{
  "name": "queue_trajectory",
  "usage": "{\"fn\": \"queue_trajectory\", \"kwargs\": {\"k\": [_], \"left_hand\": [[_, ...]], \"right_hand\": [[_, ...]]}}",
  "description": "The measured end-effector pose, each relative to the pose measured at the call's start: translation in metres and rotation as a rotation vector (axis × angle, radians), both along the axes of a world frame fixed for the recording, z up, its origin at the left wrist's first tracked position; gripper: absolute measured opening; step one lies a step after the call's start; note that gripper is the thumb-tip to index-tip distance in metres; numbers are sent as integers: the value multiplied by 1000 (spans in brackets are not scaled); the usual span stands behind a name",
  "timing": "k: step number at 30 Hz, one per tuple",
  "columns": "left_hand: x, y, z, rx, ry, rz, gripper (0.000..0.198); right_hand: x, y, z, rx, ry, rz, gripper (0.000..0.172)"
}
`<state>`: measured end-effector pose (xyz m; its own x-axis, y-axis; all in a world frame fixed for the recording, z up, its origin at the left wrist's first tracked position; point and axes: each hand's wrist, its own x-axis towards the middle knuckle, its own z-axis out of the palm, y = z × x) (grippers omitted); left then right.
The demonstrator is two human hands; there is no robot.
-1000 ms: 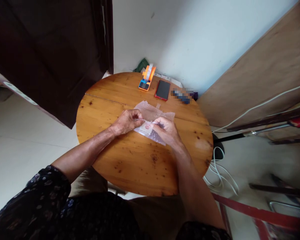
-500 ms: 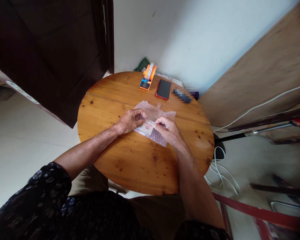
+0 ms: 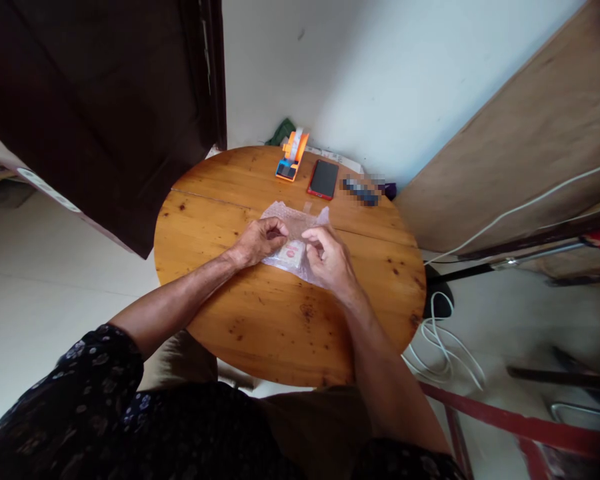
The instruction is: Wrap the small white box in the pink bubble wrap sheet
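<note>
A sheet of clear bubble wrap (image 3: 307,269) lies on the round wooden table. On it is a small pale packet (image 3: 292,253) with red print. My left hand (image 3: 261,241) rests over the wrap's left side, fingers curled and thumb close to the index finger. Whatever its fingertips hold is too small to make out. At the wrap's right side, my right hand (image 3: 331,262) has thumb and index finger apart, with nothing visible between them. It covers part of the wrap. A short strip that looks like clear tape (image 3: 307,207) shows at the wrap's far edge.
The wooden table (image 3: 260,320) stands against a wall. Toward its far edge are an orange and blue tape dispenser (image 3: 292,157), a red-edged phone (image 3: 323,179) and a blurred dark object (image 3: 360,191). A white cable (image 3: 437,333) lies coiled on the floor at right.
My right hand's fingers have parted from the packet's right edge, where they were pinched. The wrap's right part now stands up beside that hand. My left hand has barely moved.
</note>
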<state>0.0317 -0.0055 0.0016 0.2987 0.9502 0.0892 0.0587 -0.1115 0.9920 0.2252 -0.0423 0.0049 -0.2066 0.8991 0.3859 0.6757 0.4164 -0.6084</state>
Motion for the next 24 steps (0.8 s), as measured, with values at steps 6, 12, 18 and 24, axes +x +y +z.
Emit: {"fn": "queue_trajectory", "kwargs": {"k": [6, 12, 18, 24], "left_hand": [[-2, 1, -3, 90, 47, -5, 3], [-2, 1, -3, 45, 71, 10, 4], [-2, 0, -2, 11, 69, 11, 6], [-2, 1, -2, 4, 86, 21, 7]], "right_hand": [[-5, -3, 5, 115, -105, 123, 19], [-6, -6, 7, 37, -56, 105, 24], [-3, -6, 11, -143, 26, -7, 23], [1, 1, 1, -169, 70, -43, 16]]}}
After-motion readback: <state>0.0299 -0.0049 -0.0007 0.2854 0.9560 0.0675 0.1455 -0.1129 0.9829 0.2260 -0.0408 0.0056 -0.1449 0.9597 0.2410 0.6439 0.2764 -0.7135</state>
